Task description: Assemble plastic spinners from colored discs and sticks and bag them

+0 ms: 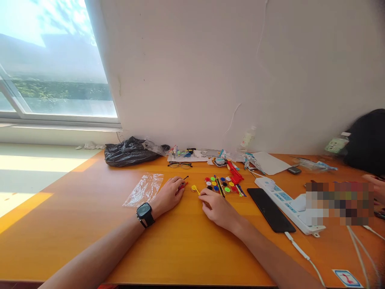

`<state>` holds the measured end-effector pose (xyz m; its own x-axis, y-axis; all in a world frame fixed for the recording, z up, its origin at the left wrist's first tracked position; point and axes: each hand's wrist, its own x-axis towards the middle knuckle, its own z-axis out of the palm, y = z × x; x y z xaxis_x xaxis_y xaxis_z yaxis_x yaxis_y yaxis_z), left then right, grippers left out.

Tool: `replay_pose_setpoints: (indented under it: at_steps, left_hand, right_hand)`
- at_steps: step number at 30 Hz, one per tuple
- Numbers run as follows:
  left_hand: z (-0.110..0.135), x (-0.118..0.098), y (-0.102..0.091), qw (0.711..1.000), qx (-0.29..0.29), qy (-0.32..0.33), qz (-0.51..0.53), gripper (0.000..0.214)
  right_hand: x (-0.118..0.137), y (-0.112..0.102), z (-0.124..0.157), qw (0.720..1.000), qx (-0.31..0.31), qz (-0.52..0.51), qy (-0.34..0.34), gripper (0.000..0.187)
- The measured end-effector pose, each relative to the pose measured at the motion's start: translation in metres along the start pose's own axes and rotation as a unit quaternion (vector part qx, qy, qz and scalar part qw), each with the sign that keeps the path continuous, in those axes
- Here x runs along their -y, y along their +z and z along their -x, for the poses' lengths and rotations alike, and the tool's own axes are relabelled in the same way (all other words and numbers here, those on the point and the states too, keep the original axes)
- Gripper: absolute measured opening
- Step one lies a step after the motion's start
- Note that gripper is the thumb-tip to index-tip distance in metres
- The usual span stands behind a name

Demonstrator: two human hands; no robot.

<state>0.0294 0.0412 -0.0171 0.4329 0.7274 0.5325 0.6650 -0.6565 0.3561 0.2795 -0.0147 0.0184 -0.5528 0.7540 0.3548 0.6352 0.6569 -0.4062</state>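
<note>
My left hand (171, 195), below a black watch (144, 209), has its fingers curled around a small red piece (181, 186). A thin black stick (186, 177) pokes up beside those fingertips. Thumb and fingers of my right hand (215, 205) pinch the stem of a yellow plastic piece with a round end (194, 188). Just beyond the right hand lie rows of small colored discs (213, 179), with thin sticks (220, 186) among them. A red plastic toy gun (235, 172) rests behind the discs.
A clear plastic bag (144, 190) lies left of my hands. Farther back are a black bag (129, 152) and eyeglasses (179, 164). On the right are a black phone (270, 209) with a cable and a white power strip (285, 204). Another person's hand (375, 186) shows at the right edge.
</note>
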Motion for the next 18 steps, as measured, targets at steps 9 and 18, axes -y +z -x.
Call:
replay_pose_setpoints:
  at_steps: [9,18]
  left_hand:
    - [0.001,-0.010,-0.012,0.999,-0.014,0.033,-0.039,0.046]
    - [0.003,-0.025,-0.010,0.995,0.036,0.084,-0.047,0.017]
  right_hand:
    - [0.006,-0.001,0.004,0.998,0.008,-0.028,-0.053,0.023]
    - [0.001,-0.005,0.001,0.994,-0.059,-0.079,-0.048,0.026]
